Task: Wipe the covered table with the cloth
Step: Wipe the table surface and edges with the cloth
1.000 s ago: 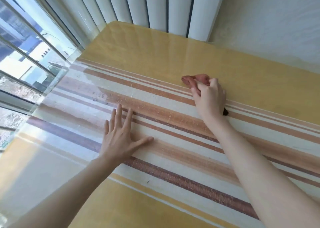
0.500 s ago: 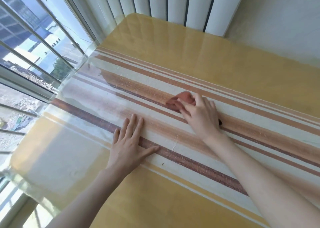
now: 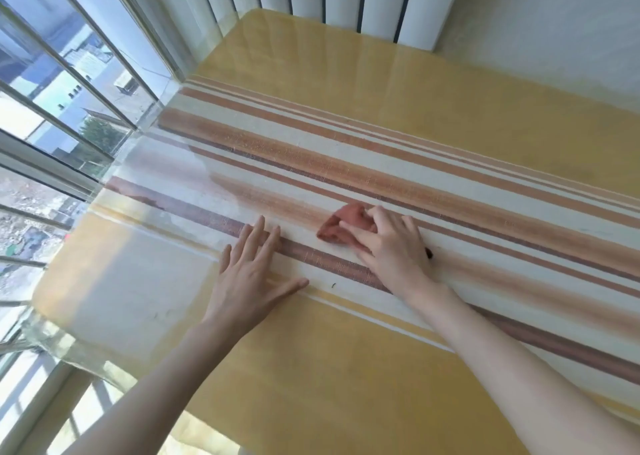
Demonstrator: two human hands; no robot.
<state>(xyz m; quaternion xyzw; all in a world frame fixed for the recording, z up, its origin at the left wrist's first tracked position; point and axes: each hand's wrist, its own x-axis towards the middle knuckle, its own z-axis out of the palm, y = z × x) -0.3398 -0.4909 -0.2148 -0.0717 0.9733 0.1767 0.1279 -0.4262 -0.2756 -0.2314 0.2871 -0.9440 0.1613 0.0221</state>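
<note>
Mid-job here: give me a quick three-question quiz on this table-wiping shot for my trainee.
1. True or false: the left hand holds the cloth.
2. Which colour is the cloth? A blue, B reddish, C white.
3. Fill in: the left hand lies ____ on the table, fingers spread.

Key: 1 false, the right hand presses it on the stripes. 2 B. 3 flat.
</note>
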